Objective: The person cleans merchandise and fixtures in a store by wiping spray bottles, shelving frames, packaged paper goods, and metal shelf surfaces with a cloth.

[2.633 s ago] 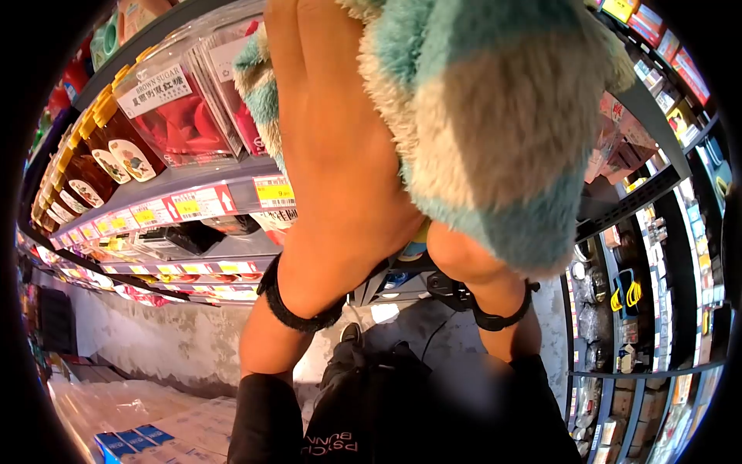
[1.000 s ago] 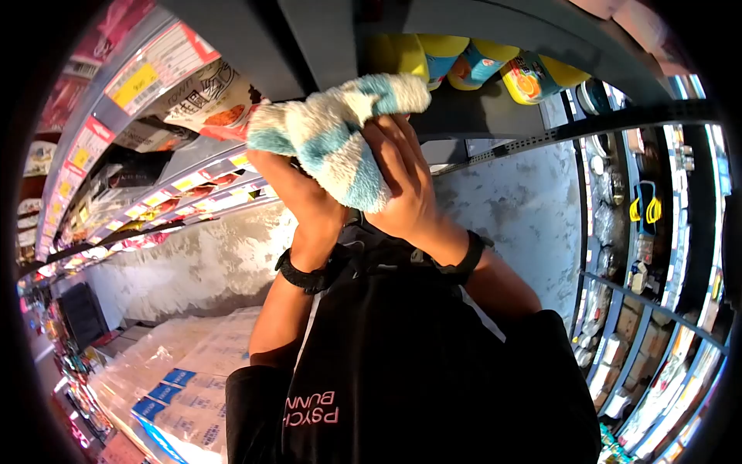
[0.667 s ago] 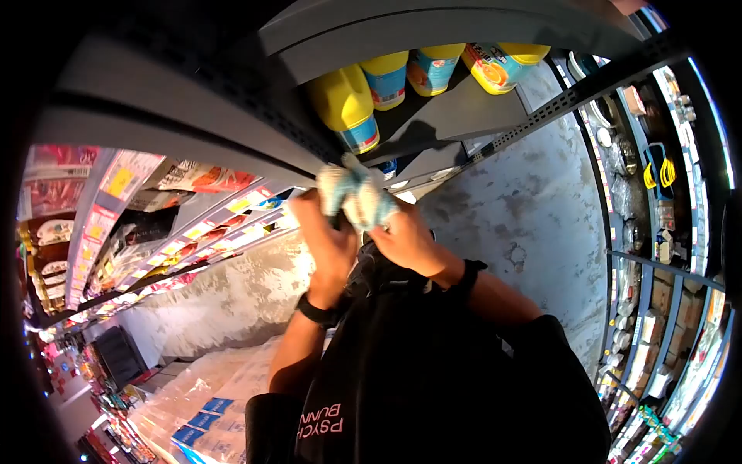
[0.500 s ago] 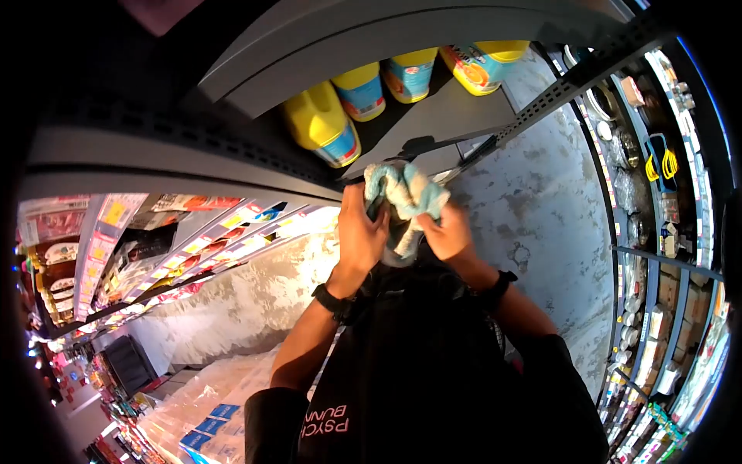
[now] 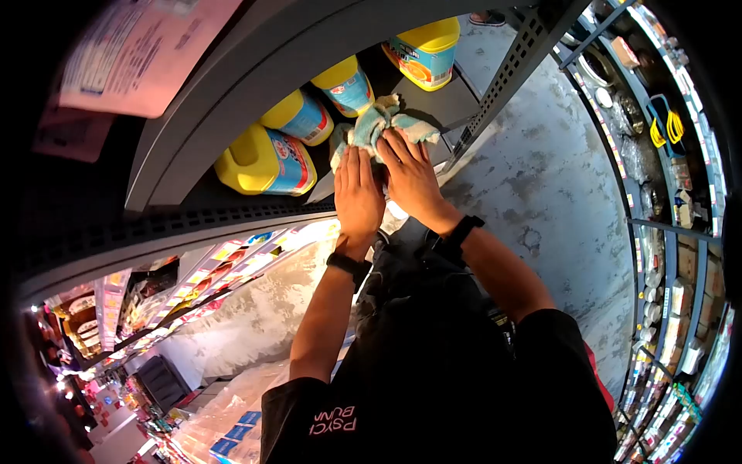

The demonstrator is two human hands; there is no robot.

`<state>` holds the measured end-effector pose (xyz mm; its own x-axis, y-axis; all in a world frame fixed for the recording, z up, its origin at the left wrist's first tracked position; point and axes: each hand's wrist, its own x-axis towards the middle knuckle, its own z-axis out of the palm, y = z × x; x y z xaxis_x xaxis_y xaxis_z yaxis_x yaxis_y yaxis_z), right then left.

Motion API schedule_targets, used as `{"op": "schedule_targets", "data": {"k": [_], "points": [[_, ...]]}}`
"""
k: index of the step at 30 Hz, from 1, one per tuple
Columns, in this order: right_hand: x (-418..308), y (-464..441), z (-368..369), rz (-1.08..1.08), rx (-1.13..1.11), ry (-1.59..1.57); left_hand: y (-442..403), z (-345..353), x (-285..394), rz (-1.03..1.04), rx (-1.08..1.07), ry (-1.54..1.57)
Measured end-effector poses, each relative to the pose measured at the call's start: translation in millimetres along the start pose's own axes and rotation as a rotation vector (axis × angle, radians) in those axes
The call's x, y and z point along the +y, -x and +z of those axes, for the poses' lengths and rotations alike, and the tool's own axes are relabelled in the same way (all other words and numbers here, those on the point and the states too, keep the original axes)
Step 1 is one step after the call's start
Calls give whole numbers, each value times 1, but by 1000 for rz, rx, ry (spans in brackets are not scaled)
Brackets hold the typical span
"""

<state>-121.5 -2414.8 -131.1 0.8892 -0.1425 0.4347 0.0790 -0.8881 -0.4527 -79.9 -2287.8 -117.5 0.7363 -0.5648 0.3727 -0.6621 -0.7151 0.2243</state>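
A crumpled light-blue and white cloth point(image 5: 379, 127) lies on the dark lower shelf point(image 5: 444, 106), close to its front edge. My left hand point(image 5: 359, 189) rests on the cloth's left part with its fingers stretched forward. Beside it, my right hand point(image 5: 412, 182) presses on the cloth's right part, fingers extended and slightly apart. Both thumbs are mostly hidden. Just beyond the cloth is a yellow jug with a blue label point(image 5: 346, 89). Two similar jugs stand to the left, the nearest being a yellow jug point(image 5: 267, 162); another yellow jug point(image 5: 425, 54) stands farther right.
A grey upper shelf point(image 5: 232, 85) juts over the jugs. A perforated metal upright point(image 5: 506, 73) rises at the right corner. Stocked shelving point(image 5: 657, 255) lines the far right across the concrete floor point(image 5: 533, 216). Plastic-wrapped packs point(image 5: 232, 425) are at lower left.
My hands have gone from bunching the cloth in front of the shelf to pressing it on the shelf surface. The view has shifted, and the jugs appear lower and farther left.
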Motion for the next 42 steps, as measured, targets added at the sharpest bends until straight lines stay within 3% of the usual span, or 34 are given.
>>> {"op": "schedule_targets", "data": {"k": [5, 7, 10, 13, 17, 21, 22, 25, 28, 32, 33, 35, 37, 38, 39, 42], "points": [[25, 9, -14, -73, -12, 61, 0, 0, 3, 44, -116, -122], [42, 5, -24, 70, -77, 77, -26, 4, 14, 130, -201, -148], [70, 4, -34, 202, 19, 148, -57, 23, 34, 240, -183, -66], [75, 5, -25, 138, 147, 58, -57, 26, 42, 254, -184, -50], [19, 10, 4, 162, 84, -203, -20, 8, 10, 59, -177, -34], [1, 32, 21, 118, 37, -482, 11, -8, -25, 130, -101, -114], [9, 29, 17, 94, 155, -502, 5, -8, -22, 115, -135, -149], [35, 21, 10, 362, 447, -406, -23, 7, -1, 184, -129, -169], [62, 15, 14, 560, 521, -359, -55, 35, 24, 324, -90, -256], [53, 15, 32, 798, 398, -468, -63, 37, 27, 367, -114, -268], [53, 18, 47, 738, 369, -667, -55, 35, 17, 367, -123, -233], [13, 20, 54, 707, 313, -615, -33, 24, -2, 318, -85, -185], [-10, 21, 80, 529, 281, -937, -3, 19, -30, 220, -68, -245], [-22, 22, 80, 622, 116, -1002, 9, 16, -40, 204, -35, -298], [-33, 20, 78, 605, 120, -820, 15, 11, -47, 187, -9, -349], [-18, 24, 78, 681, 71, -897, 16, 12, -53, 186, -64, -420]]}}
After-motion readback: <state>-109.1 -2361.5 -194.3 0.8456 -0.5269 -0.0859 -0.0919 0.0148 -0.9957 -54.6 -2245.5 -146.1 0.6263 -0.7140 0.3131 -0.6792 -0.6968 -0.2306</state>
